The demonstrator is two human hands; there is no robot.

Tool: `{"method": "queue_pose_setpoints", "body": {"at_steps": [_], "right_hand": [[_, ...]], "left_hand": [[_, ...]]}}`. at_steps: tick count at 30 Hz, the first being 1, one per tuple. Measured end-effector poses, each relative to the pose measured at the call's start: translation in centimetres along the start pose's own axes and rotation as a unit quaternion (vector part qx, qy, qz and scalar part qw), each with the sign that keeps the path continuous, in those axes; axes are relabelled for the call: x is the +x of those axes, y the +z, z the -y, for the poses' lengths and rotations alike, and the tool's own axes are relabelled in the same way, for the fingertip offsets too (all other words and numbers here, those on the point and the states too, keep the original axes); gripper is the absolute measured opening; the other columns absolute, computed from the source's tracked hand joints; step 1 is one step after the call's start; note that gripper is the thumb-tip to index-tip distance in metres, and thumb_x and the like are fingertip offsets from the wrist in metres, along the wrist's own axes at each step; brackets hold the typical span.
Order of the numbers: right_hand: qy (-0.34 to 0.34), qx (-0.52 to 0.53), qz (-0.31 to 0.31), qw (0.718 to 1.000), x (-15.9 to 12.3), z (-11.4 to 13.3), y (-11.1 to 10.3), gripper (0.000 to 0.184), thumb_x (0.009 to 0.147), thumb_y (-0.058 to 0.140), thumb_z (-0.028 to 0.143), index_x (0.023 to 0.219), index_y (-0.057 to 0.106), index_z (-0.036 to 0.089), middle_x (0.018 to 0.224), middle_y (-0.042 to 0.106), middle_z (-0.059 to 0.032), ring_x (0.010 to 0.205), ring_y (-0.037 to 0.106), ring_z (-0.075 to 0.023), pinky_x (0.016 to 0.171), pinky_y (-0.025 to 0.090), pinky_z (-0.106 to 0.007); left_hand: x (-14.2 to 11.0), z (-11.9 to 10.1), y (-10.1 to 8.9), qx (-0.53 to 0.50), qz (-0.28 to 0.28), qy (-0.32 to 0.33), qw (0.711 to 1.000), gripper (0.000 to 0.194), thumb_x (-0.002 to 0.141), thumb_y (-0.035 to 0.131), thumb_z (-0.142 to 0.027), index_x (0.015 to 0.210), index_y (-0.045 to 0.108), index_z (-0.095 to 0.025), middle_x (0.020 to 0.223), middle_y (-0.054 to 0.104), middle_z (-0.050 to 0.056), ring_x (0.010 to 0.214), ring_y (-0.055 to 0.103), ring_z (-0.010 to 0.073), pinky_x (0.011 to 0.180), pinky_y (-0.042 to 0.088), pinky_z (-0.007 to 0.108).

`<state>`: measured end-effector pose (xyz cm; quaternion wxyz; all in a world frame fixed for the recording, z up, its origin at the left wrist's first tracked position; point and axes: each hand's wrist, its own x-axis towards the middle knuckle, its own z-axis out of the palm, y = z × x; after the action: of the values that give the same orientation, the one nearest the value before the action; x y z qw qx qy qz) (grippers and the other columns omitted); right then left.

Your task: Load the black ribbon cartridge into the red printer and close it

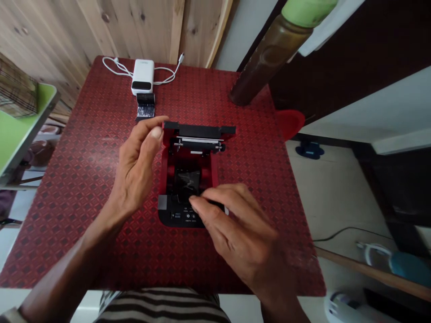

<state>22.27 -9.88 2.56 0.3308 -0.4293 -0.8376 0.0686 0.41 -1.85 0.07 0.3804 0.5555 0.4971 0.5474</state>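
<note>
A small red and black printer stands on the table with its lid raised, showing a roller bar on the lid's inner side. My left hand grips the lid's left corner between thumb and fingers. Inside the red compartment lies a shiny black roll, its loose end coming forward over the front panel. My right hand is closed, thumb and index finger pinched at that end, and it covers the panel's right side. Two small round buttons show on the panel.
Behind the printer are a white power bank with a white cable and a curled black strip. A tall brown bottle with a green lid stands at the table's back right. The red patterned table ends on the right above the floor.
</note>
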Motion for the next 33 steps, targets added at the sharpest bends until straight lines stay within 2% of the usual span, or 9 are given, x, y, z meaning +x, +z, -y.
{"method": "queue_pose_setpoints", "body": {"at_steps": [3,7,9,10,13,15,21,29,33], "right_hand": [[-0.013,-0.038,0.001,0.999,-1.1,0.7,0.4,0.025,0.108,0.066,0.001,0.118,0.082,0.018,0.105,0.085,-0.0070,0.099,0.076,-0.0206,0.089,0.066,-0.037],[-0.036,-0.081,-0.005,0.996,-2.2,1.0,1.3,0.031,0.104,0.066,-0.002,0.121,0.083,0.019,0.106,0.088,-0.0065,0.100,0.079,-0.0225,0.086,0.066,-0.039],[-0.037,-0.094,-0.027,0.994,-2.7,1.2,1.8,0.032,0.104,0.067,-0.001,0.123,0.082,0.018,0.113,0.089,-0.0081,0.106,0.080,-0.0240,0.089,0.066,-0.040],[-0.033,-0.104,-0.044,0.993,-2.9,1.3,2.0,0.031,0.104,0.068,0.000,0.124,0.082,0.019,0.119,0.089,-0.0088,0.112,0.080,-0.0248,0.093,0.066,-0.041],[-0.004,-0.123,-0.076,0.990,-3.1,1.5,2.3,0.026,0.105,0.073,0.006,0.122,0.081,0.024,0.141,0.085,-0.0120,0.138,0.075,-0.0288,0.108,0.064,-0.046],[0.018,-0.107,-0.057,0.993,-3.0,1.5,2.3,0.022,0.106,0.074,0.008,0.119,0.080,0.024,0.149,0.082,-0.0147,0.148,0.072,-0.0298,0.117,0.061,-0.050],[0.026,-0.069,-0.021,0.997,-2.6,1.1,2.1,0.024,0.106,0.073,0.003,0.120,0.079,0.022,0.138,0.087,-0.0098,0.138,0.080,-0.0249,0.127,0.054,-0.046],[0.050,-0.060,-0.023,0.997,-2.3,1.5,2.3,0.019,0.111,0.068,0.009,0.123,0.075,0.021,0.134,0.089,-0.0068,0.131,0.083,-0.0226,0.123,0.056,-0.043],[0.055,-0.059,-0.023,0.996,-2.0,1.6,2.5,0.015,0.114,0.066,0.013,0.125,0.074,0.021,0.132,0.089,-0.0068,0.130,0.084,-0.0233,0.124,0.054,-0.043]], "left_hand": [[0.5,-1.0,0.6,-0.021,-0.004,-0.017,1.000,0.040,0.117,0.061,-0.058,0.113,0.080,-0.023,0.117,0.078,0.004,0.115,0.072,0.0240,0.104,0.056,0.042],[-0.8,-1.9,0.6,-0.014,-0.015,-0.066,0.998,0.027,0.106,0.079,-0.049,0.091,0.075,-0.026,0.126,0.079,0.002,0.142,0.067,0.0290,0.117,0.056,0.044],[-1.8,-1.7,0.3,-0.032,-0.012,-0.091,0.995,0.016,0.099,0.086,-0.041,0.098,0.077,-0.027,0.134,0.079,0.004,0.149,0.065,0.0317,0.118,0.057,0.046],[-2.4,-1.5,0.2,-0.046,-0.011,-0.108,0.993,0.019,0.096,0.088,-0.038,0.108,0.079,-0.028,0.139,0.079,0.004,0.149,0.065,0.0321,0.119,0.057,0.047],[-4.1,-0.8,-0.3,-0.068,-0.006,-0.156,0.985,0.052,0.090,0.094,-0.037,0.137,0.073,-0.029,0.148,0.077,0.007,0.148,0.067,0.0326,0.120,0.058,0.047],[-5.1,-0.4,-0.5,-0.076,0.012,-0.186,0.979,0.060,0.091,0.094,-0.041,0.144,0.070,-0.028,0.153,0.075,0.009,0.150,0.067,0.0332,0.121,0.058,0.048],[-6.4,0.1,-0.4,-0.116,0.055,-0.225,0.966,0.061,0.094,0.090,-0.037,0.150,0.069,-0.025,0.157,0.074,0.011,0.144,0.072,0.0337,0.118,0.060,0.046],[-6.9,-0.1,-0.3,-0.084,0.058,-0.222,0.970,0.059,0.101,0.084,-0.039,0.155,0.066,-0.026,0.164,0.069,0.011,0.149,0.067,0.0333,0.122,0.057,0.047],[-6.9,0.1,-0.2,-0.074,0.048,-0.219,0.972,0.061,0.100,0.085,-0.044,0.155,0.067,-0.027,0.161,0.071,0.011,0.146,0.070,0.0341,0.119,0.060,0.048]]}}
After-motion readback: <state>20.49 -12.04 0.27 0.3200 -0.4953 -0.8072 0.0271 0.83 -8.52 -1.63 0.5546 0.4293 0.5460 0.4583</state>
